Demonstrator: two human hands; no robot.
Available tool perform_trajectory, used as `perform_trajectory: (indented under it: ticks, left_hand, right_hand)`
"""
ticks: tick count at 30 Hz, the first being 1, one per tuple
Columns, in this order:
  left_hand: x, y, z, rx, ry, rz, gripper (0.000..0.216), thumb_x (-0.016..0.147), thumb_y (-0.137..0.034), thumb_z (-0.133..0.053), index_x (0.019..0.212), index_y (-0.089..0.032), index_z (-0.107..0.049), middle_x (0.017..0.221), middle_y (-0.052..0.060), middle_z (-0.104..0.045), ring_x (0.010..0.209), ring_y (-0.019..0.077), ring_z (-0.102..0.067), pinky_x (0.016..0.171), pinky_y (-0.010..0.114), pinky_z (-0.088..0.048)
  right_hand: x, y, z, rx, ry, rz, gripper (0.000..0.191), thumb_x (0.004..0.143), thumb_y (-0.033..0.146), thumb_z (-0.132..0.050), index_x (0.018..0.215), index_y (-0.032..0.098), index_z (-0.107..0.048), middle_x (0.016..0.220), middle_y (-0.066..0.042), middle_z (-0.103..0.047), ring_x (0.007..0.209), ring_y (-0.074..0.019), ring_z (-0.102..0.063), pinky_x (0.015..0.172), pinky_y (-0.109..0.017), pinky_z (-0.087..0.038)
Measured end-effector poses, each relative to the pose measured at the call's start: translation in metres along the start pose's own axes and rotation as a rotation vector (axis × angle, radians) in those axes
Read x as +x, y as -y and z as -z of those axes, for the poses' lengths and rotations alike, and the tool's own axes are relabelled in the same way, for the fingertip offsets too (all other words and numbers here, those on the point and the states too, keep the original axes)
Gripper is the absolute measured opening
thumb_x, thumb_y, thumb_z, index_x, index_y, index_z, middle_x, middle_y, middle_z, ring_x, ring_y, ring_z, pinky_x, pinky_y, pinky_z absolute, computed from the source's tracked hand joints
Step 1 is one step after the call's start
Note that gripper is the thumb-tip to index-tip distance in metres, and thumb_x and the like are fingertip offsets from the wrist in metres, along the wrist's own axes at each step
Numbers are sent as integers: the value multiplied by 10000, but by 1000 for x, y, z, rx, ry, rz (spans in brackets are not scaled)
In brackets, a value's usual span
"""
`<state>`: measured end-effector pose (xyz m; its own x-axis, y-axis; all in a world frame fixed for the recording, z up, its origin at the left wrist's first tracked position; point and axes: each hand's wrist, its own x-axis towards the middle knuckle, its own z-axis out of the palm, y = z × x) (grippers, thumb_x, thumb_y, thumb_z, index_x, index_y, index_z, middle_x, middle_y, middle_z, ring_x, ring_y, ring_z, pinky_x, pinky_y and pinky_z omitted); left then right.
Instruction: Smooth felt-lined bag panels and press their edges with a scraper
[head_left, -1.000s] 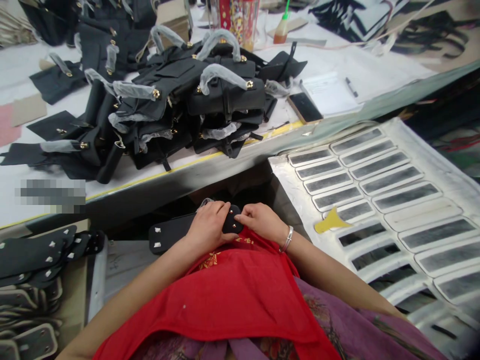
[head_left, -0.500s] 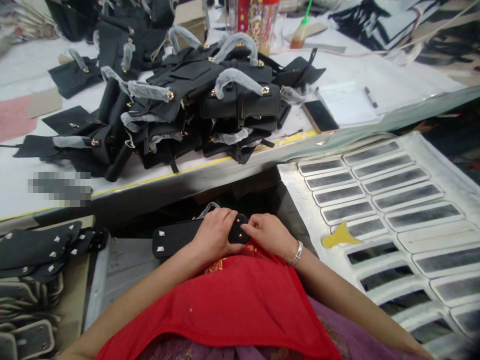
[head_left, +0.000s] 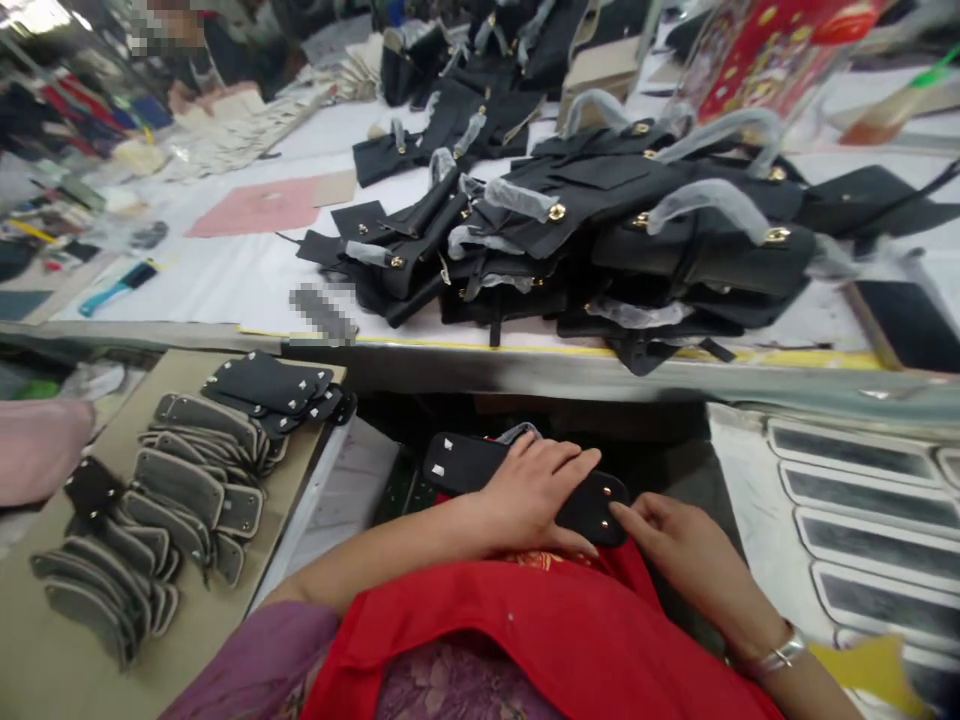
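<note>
A long black bag base panel [head_left: 465, 462] with rounded ends lies across my lap. Two white-covered studs sit at its left end and two gold ones at its right end. My left hand [head_left: 536, 490] is closed over the middle of the panel, fingers across the top and thumb at the near edge. With thumb and forefinger pressed together, my right hand [head_left: 664, 535] touches the right end beside the gold studs. A bit of clear-wrapped handle [head_left: 519, 432] shows behind the panel; whatever lies underneath is hidden.
Black handbags [head_left: 705, 250] with plastic-wrapped handles are heaped on the white table [head_left: 255, 290] ahead. Stacked base panels [head_left: 180, 480] lie on a board at the left. A white sheet [head_left: 739, 480] holding rows of dark strips is at the right, with a yellow piece [head_left: 862, 670].
The view has swung left, bringing more of the stacked panels into sight. My right hand has moved slightly away from my left, and its fingertips stay at the panel's right end.
</note>
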<state>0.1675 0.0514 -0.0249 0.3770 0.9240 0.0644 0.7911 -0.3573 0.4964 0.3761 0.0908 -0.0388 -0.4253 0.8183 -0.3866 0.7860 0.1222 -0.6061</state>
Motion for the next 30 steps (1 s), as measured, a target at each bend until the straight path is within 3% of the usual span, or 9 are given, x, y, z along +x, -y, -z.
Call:
perform_trajectory:
  ticks: [2, 5, 8, 11, 20, 30]
  left_hand:
    - [-26, 19, 21, -21, -146, 188, 636, 720, -550, -591, 1215, -183, -433, 1164, 108, -523, 1087, 248, -451, 969, 426, -317]
    - [-71, 57, 45, -52, -328, 597, 287, 808, -427, -509, 916, -164, -547, 869, 61, -570, 825, 189, -518, 754, 330, -419]
    - [-105, 89, 51, -260, -240, 803, 271, 788, -439, -518, 756, -170, -538, 679, 0, -530, 632, 140, -486, 583, 262, -383]
    - [-116, 103, 46, -465, -175, 815, 305, 769, -461, -525, 697, -165, -538, 629, -17, -527, 602, 124, -476, 558, 240, -357]
    - [-108, 100, 49, -793, -172, 842, 294, 693, -424, -585, 618, -142, -549, 577, -19, -524, 561, 106, -457, 551, 221, -355]
    - [-111, 109, 40, -791, -187, 847, 278, 710, -398, -591, 621, -137, -561, 562, -22, -523, 538, 95, -442, 526, 209, -331]
  right_hand:
    - [0, 1, -1, -8, -2, -20, 447, 800, 573, -402, 559, 210, -501, 515, -9, -542, 476, -165, -488, 469, -270, -311]
    - [-1, 1, -3, -13, 1, -34, 463, 796, 601, -405, 566, 211, -502, 511, -6, -529, 486, -167, -489, 465, -267, -318]
    - [0, 1, -4, -27, 4, -45, 467, 795, 604, -412, 557, 212, -496, 496, 3, -505, 483, -161, -481, 467, -264, -321]
    - [1, 3, -3, -39, 12, -56, 473, 792, 612, -411, 554, 214, -500, 468, 7, -479, 458, -157, -460, 450, -264, -310]
    - [0, 7, -3, -4, 48, -128, 465, 773, 630, -420, 586, 218, -525, 431, 16, -435, 409, -148, -415, 417, -261, -295]
    - [0, 9, -2, 51, 92, -203, 454, 753, 633, -453, 577, 216, -498, 452, 21, -424, 424, -142, -394, 437, -259, -307]
